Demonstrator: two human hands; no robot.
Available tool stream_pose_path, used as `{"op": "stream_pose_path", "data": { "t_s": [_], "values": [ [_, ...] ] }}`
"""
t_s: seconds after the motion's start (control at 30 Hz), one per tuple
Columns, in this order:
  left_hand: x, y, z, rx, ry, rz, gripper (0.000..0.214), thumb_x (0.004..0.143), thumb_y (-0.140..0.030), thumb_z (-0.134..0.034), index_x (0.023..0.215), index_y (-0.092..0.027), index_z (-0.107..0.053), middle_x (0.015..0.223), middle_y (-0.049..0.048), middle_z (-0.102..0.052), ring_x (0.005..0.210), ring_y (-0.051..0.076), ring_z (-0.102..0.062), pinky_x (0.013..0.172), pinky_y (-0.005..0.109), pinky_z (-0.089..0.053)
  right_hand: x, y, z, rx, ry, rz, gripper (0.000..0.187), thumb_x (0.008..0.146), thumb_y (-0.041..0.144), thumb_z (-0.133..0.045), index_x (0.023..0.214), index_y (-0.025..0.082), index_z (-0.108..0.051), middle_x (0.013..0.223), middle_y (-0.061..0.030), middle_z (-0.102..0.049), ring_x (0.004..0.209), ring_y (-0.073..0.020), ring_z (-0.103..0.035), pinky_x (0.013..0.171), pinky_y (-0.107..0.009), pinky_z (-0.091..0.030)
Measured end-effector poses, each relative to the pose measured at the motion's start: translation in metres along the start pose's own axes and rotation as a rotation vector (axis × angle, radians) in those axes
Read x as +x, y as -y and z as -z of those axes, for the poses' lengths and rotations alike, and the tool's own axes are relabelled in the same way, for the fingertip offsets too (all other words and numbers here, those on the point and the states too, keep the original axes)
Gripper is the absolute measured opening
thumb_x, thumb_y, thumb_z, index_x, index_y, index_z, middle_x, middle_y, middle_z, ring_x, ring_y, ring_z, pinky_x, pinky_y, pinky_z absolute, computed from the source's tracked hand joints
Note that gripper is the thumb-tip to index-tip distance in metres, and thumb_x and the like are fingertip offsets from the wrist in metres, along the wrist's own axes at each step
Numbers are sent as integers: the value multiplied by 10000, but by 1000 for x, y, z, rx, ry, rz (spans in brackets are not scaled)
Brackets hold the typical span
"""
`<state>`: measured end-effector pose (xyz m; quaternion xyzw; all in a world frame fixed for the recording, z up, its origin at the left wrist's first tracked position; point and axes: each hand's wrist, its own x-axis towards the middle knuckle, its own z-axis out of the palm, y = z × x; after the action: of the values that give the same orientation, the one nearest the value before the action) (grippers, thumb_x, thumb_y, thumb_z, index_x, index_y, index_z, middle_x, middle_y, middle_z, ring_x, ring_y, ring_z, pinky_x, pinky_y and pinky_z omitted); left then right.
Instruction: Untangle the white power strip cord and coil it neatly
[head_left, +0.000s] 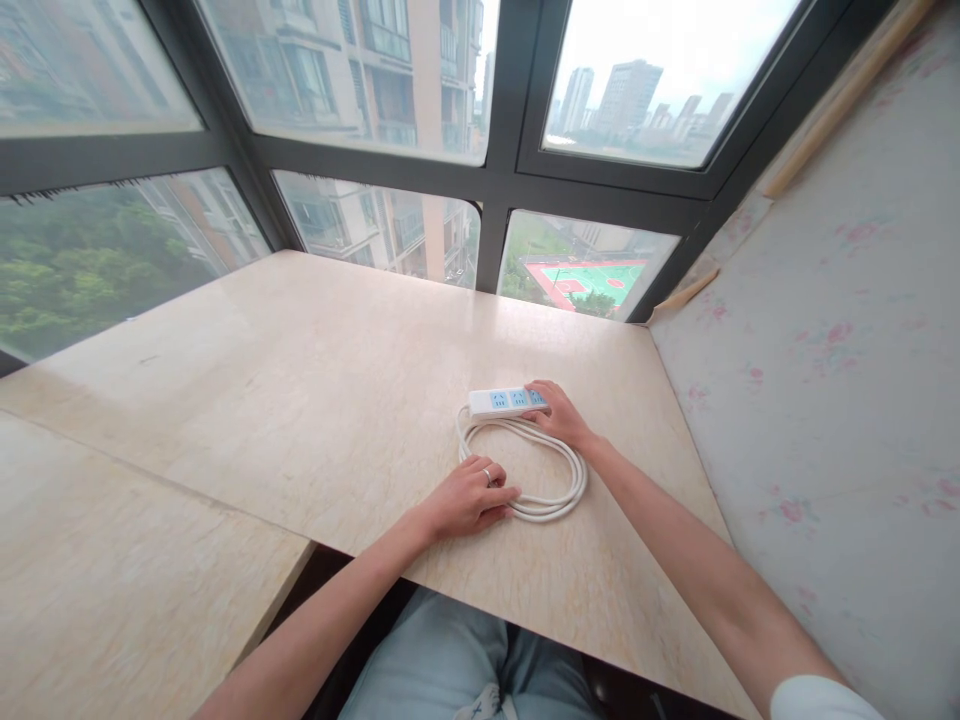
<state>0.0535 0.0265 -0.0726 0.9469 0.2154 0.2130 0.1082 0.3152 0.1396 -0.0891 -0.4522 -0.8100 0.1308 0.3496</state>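
Observation:
A white power strip point(484, 404) with blue socket panels lies on the beige stone-patterned counter. Its white cable point(576, 480) is looped into an oval coil on the near side of the strip. My right hand point(559, 415) grips the strip's right end, fingers over the far edge and thumb on the near side, covering part of the last socket panel. At the coil's lower left, my left hand point(472, 497), with a ring on one finger, closes on the cable between thumb and forefinger. The cable's plug cannot be made out.
The counter point(300, 400) runs to dark-framed windows point(495, 180) at the back and left. A wall with flowered paper point(825, 400) bounds the right side. A second slab point(112, 560) adjoins at left, and the counter's front edge is just above my lap.

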Motion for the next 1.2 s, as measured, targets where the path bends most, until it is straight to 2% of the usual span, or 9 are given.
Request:
{"op": "stream_pose_path", "data": {
  "t_s": [0.27,0.5,0.67,0.8,0.9,1.0,1.07,1.1,1.2],
  "values": [
    [1,0,-1,-6,3,-7,308,973,-388,-451,1156,-230,-642,935,78,-578,850,194,-510,807,337,-405,2,-5,-7,-17,-26,-51,404,806,259,-629,1210,238,-637,1245,-99,-588,1209,-276,-509,1076,-494,-400],
    [0,1,-5,-11,-13,21,303,971,-404,-459,1129,-233,-654,927,75,-578,862,194,-521,810,333,-412,-1,-9,2,-57,78,-70,477,814,408,-659,1259,239,-628,1295,-111,-587,1238,-292,-513,1084,-513,-401],
    [0,0,-5,3,-23,36,296,974,-405,-458,1080,-231,-672,899,71,-569,840,186,-513,786,320,-413,-20,-6,11,-32,150,-96,503,917,502,-503,1359,267,-551,1457,-98,-474,1371,-290,-409,1135,-530,-338],
    [0,-1,-4,15,-40,40,305,978,-409,-449,1049,-226,-682,885,68,-568,828,183,-511,769,310,-415,-31,-3,25,40,237,-175,634,890,603,-506,1420,257,-482,1547,-87,-344,1430,-295,-308,1163,-515,-288],
    [0,-3,-3,25,-47,40,312,979,-411,-446,1030,-219,-687,876,68,-575,816,183,-511,757,309,-417,-32,-4,36,102,344,-249,654,890,639,-470,1414,248,-493,1561,-87,-309,1438,-308,-278,1162,-520,-276],
    [0,-3,-2,22,-41,31,305,974,-413,-458,1035,-216,-683,873,68,-577,829,187,-522,770,318,-421,-32,-6,37,81,409,-218,824,759,668,-640,1438,238,-459,1562,-112,-302,1438,-349,-262,1142,-538,-308],
    [0,-3,-1,14,-42,24,300,967,-417,-471,1039,-215,-681,876,70,-576,836,190,-529,779,327,-425,-34,-5,33,17,397,-167,1027,627,645,-767,1481,224,-383,1569,-138,-275,1446,-362,-235,1136,-527,-326],
    [0,-3,-1,6,-44,21,299,962,-420,-478,1040,-214,-681,880,72,-577,839,191,-532,785,331,-427,-37,-4,31,-18,380,-151,1070,610,630,-786,1497,221,-349,1572,-146,-264,1449,-359,-231,1139,-518,-327],
    [-1,-3,0,-38,-56,23,300,943,-431,-506,1045,-212,-684,901,78,-582,846,190,-540,802,333,-436,-45,1,26,-96,310,-130,959,698,603,-732,1496,246,-338,1553,-141,-301,1429,-341,-290,1136,-520,-327]
  ]
}}
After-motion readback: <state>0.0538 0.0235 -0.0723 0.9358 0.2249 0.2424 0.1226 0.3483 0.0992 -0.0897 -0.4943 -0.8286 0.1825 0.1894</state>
